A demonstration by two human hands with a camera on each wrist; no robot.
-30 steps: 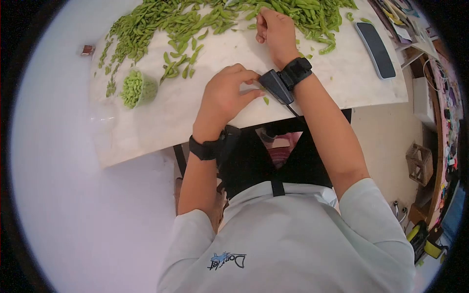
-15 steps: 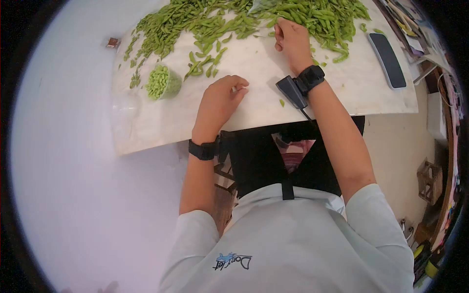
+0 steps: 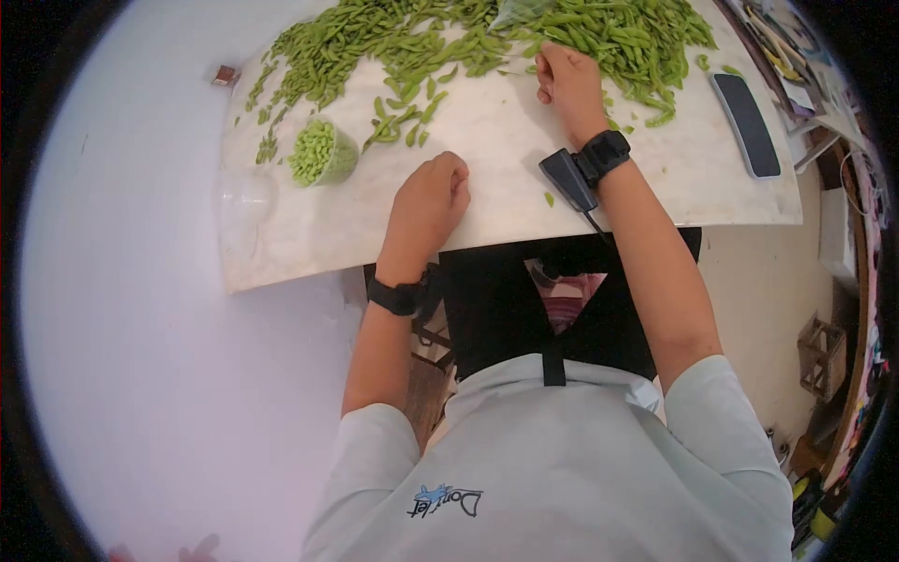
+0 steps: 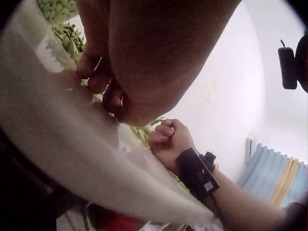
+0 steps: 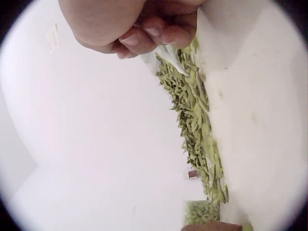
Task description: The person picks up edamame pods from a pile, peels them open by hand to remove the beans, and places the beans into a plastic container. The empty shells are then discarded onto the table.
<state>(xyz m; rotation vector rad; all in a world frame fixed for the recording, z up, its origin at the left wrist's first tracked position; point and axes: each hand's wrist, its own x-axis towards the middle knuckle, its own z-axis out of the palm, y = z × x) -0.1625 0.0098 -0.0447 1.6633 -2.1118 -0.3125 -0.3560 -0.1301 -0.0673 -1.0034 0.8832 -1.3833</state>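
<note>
My left hand (image 3: 429, 206) is curled at the table's front, its thumb mostly tucked under the fingers. In the left wrist view its fingers (image 4: 98, 82) bend inward. A small green piece (image 5: 247, 226) shows right by this hand's fingertips in the right wrist view; I cannot tell whether they pinch it. My right hand (image 3: 573, 91) is curled in a fist beside the pile of green bean pods (image 3: 623, 42), and nothing shows in its fingers. Left of my left hand, a clear plastic cup (image 3: 345, 159) holds shelled green beans (image 3: 312, 152).
More pods (image 3: 346, 47) spread across the table's back left, with a few loose ones (image 3: 403, 124) nearer. A clear plastic bag (image 3: 520, 11) lies among them. A phone (image 3: 746, 125) rests at right. A clear lid-like disc (image 3: 248, 199) lies at the left edge.
My left hand has drawn away from the right wrist to the left, and its thumb and fingers, spread apart before, have curled together. The right hand stays by the pile. The head view has shifted.
</note>
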